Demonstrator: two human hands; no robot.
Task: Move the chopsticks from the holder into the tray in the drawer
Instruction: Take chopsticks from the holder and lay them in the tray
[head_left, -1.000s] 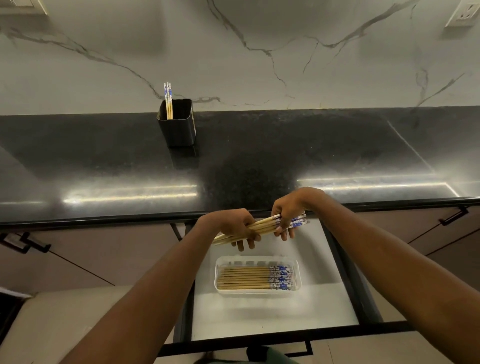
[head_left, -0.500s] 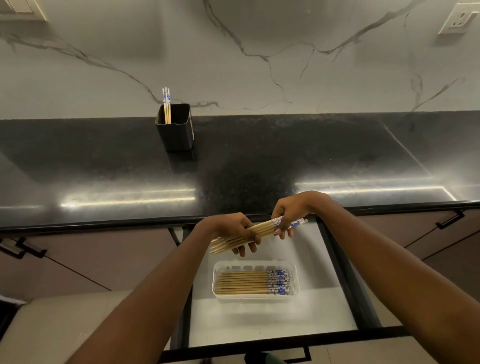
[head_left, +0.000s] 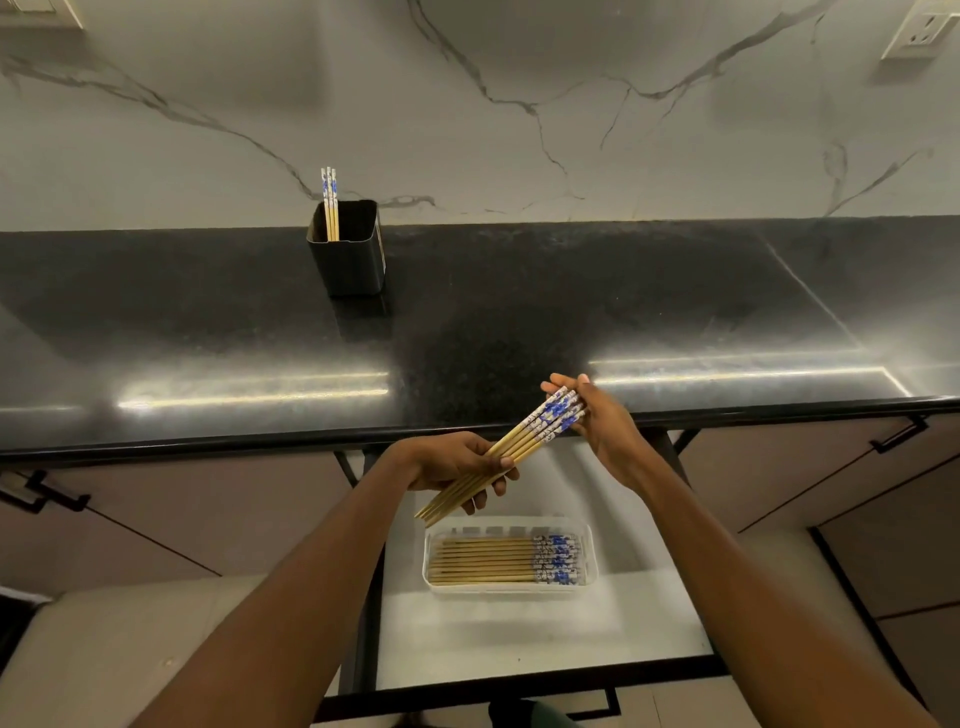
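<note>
A bundle of wooden chopsticks (head_left: 519, 441) with blue-and-white patterned ends slants above the open drawer. My left hand (head_left: 457, 465) grips its plain lower half. My right hand (head_left: 597, 421) cups the patterned upper ends, fingers spread against them. Below, a clear plastic tray (head_left: 431, 569) in the drawer holds several chopsticks (head_left: 498, 561) lying flat, patterned ends to the right. On the counter at the back left stands a black holder (head_left: 353, 260) with a few chopsticks (head_left: 330, 202) upright in its left corner.
The black stone countertop (head_left: 571, 312) runs across the view, with a marble wall behind. The open drawer (head_left: 519, 639) has a white floor and a dark frame. Cabinet fronts with black handles (head_left: 898, 434) flank it. A wall socket (head_left: 919, 31) is at the top right.
The bundle has tilted from nearly level to a steep slant, its patterned ends raised to the right. My right hand has lifted and turned so its fingers now cup those ends.
</note>
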